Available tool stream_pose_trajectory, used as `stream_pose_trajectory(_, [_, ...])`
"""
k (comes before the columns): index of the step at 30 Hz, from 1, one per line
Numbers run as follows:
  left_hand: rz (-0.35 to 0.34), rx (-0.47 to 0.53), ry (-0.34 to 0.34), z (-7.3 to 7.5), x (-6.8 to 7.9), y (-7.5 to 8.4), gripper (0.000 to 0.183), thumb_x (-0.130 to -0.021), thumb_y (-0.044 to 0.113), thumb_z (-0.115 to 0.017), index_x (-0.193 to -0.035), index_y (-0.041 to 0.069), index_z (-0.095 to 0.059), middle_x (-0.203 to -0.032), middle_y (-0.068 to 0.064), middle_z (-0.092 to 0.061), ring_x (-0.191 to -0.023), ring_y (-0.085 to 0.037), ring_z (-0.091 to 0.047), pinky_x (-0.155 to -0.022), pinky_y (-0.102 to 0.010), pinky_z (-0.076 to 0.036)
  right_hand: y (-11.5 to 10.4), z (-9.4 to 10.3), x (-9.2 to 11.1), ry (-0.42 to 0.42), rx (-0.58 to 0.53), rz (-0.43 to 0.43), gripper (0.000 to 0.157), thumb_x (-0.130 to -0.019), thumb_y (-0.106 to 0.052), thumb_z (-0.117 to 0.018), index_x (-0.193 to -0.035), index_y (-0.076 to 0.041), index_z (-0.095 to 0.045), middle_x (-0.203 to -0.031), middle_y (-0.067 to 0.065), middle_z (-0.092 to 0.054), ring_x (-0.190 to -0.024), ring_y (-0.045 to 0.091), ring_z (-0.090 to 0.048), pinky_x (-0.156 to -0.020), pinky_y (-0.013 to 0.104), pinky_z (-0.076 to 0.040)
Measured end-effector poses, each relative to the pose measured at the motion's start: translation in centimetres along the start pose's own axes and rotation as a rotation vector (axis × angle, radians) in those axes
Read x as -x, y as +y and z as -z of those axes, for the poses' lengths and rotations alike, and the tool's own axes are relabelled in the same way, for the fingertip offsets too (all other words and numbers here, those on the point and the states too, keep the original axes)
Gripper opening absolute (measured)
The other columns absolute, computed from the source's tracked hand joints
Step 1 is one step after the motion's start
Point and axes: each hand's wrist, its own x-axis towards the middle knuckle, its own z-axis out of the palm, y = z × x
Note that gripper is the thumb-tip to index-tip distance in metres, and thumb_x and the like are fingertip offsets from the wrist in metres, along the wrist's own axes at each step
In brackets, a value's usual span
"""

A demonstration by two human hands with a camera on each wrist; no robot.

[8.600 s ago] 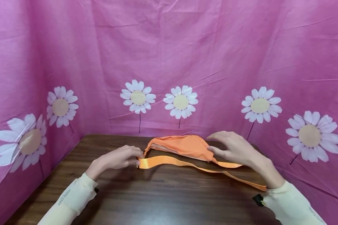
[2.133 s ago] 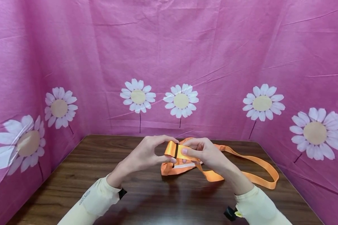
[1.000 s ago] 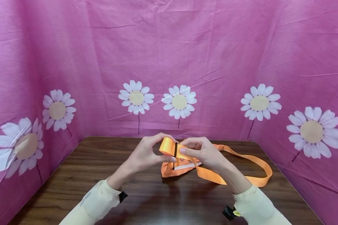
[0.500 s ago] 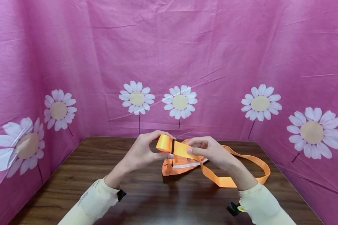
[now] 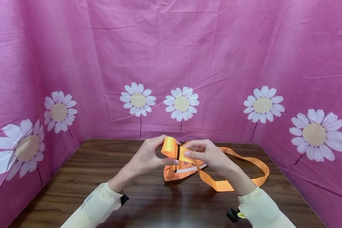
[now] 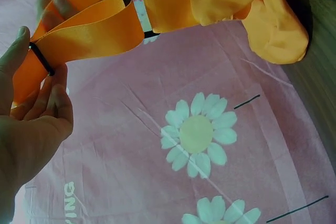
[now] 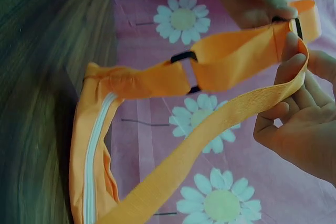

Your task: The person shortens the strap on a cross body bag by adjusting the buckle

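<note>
orange strap (image 5: pixel 168 147), sleeve print (image 5: pixel 86 202) (blurred), curtain lettering (image 6: pixel 70 203) "ing"

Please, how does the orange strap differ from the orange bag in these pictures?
Shape: the strap is a long, narrow, flat band; the bag is wider and puffier, with folds.
Detail: the bag has a white zipper; the strap shows none, but passes through a black buckle.
Pose: the strap is pinched up in the right grip; the bag sits lower, near the table.
Shared: both are orange and joined together.
</note>
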Motion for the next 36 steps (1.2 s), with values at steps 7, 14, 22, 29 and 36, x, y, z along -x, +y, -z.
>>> stream_pose_trajectory(7, [-0.083,-0.100,-0.029,-0.8,0.0,-0.4,0.053,-0.075,0.026,-0.094,-0.117,0.012,-0.064,-0.105,0.007,-0.066,-0.094,-0.010,-0.062,-0.085,-0.029,-0.052,-0.2,-1.1,-0.1,0.022,-0.001,-0.050,0.024,-0.101,-0.027,-0.067,-0.112,-0.007,-0.072,-0.107,0.015,-0.069,-0.113,0.033,-0.057,-0.098,0.050,-0.042])
stream_pose_trajectory(14, [-0.016,-0.048,-0.048,-1.5,0.2,-1.1,0.053,-0.076,0.028,-0.093,-0.119,0.017,-0.065,-0.104,0.012,-0.067,-0.094,-0.009,-0.064,-0.085,-0.031,-0.053,-1.0,-1.2,0.2,0.099,-0.124,-0.086,0.022,-0.098,-0.024,-0.070,-0.103,-0.003,-0.069,-0.090,0.010,-0.065,-0.100,0.032,-0.058,-0.092,0.049,-0.045])
stream_pose_trajectory(22, [-0.073,-0.115,-0.055,-1.7,0.2,-1.6,0.044,-0.079,0.021,-0.090,-0.117,0.012,-0.070,-0.103,0.009,-0.070,-0.097,-0.007,-0.066,-0.089,-0.033,-0.053,-2.2,-0.4,0.7,0.130,-0.288,-0.085,0.015,-0.101,-0.018,-0.064,-0.098,-0.005,-0.068,-0.082,0.009,-0.064,-0.076,0.024,-0.063,-0.088,0.046,-0.045])
stream_pose_trajectory(29, [-0.019,-0.154,-0.113,-1.6,0.4,-2.6,0.049,-0.079,0.022,-0.089,-0.122,0.007,-0.070,-0.110,0.003,-0.072,-0.100,-0.007,-0.067,-0.089,-0.026,-0.052,-2.5,0.9,0.9,0.150,-0.443,0.010,0.018,-0.103,-0.011,-0.053,-0.096,-0.007,-0.069,-0.079,0.006,-0.065,-0.075,0.020,-0.058,-0.083,0.035,-0.046])
stream_pose_trajectory(36, [0.046,-0.199,-0.127,-1.6,0.6,-4.9,0.046,-0.080,0.021,-0.089,-0.120,0.009,-0.071,-0.114,0.003,-0.072,-0.106,-0.009,-0.067,-0.092,-0.029,-0.051,-2.0,2.3,1.0,0.212,-0.555,0.061,0.024,-0.102,-0.008,-0.046,-0.092,-0.008,-0.067,-0.079,0.006,-0.065,-0.074,0.018,-0.059,-0.079,0.030,-0.047])
